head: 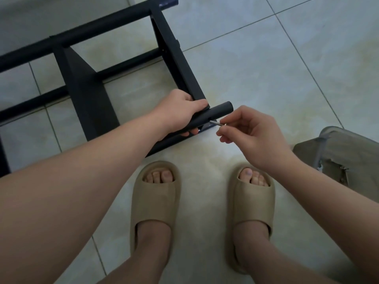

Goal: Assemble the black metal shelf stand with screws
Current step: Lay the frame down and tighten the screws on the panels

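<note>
Nearest, below both grips: two beige slippers (pixel 155 201) on the tiled floor (pixel 266 58). Right grip (pixel 252 132): thumb and fingertips closed in a pinch on the head end of a small metal screw (pixel 217 123). The screw's long axis runs from this grip leftward and slightly away, with its tip at a hole in the side of a black tube (pixel 219 112). Left grip (pixel 180 111): fingers wrapped around that tube, just left of the hole. The tube's long axis runs near-left to far-right, and its end points right, past the left grip. Beyond the left grip, the black shelf stand (pixel 86 89) lies on the floor, rails running left. Right of the right grip: a grey-green bag (pixel 348 156), contents not visible.
</note>
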A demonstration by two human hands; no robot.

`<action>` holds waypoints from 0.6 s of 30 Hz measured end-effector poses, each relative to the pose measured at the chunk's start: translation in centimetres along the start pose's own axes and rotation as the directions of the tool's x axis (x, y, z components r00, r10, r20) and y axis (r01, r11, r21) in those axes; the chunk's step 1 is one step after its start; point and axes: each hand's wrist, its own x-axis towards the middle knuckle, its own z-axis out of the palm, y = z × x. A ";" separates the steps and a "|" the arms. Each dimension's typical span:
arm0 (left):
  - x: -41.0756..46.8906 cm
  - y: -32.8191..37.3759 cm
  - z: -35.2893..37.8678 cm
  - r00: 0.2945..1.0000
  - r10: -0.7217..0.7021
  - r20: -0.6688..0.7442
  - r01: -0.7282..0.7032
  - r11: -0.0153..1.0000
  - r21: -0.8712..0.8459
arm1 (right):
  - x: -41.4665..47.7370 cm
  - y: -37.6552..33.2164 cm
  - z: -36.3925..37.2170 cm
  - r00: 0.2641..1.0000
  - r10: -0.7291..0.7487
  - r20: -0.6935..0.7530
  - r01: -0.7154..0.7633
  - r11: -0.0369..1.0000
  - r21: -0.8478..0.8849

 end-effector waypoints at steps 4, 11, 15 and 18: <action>-0.1 0.2 0.0 1.000 0.002 0.018 -0.002 1.000 -0.001 | -0.3 0.2 0.4 1.000 -0.029 -0.010 0.029 0.999 -0.018; -0.1 0.1 0.0 1.000 0.008 0.016 -0.008 1.000 0.014 | -0.2 0.4 0.6 0.995 -0.087 -0.051 0.079 0.987 -0.143; -0.1 0.1 0.1 1.000 0.009 0.014 -0.009 1.000 0.016 | 0.2 0.5 0.9 0.992 -0.124 -0.029 0.115 0.970 -0.214; -0.3 0.1 0.1 1.000 0.019 0.014 -0.020 1.000 0.020 | 0.9 0.3 1.3 0.991 -0.134 -0.019 0.124 0.955 -0.270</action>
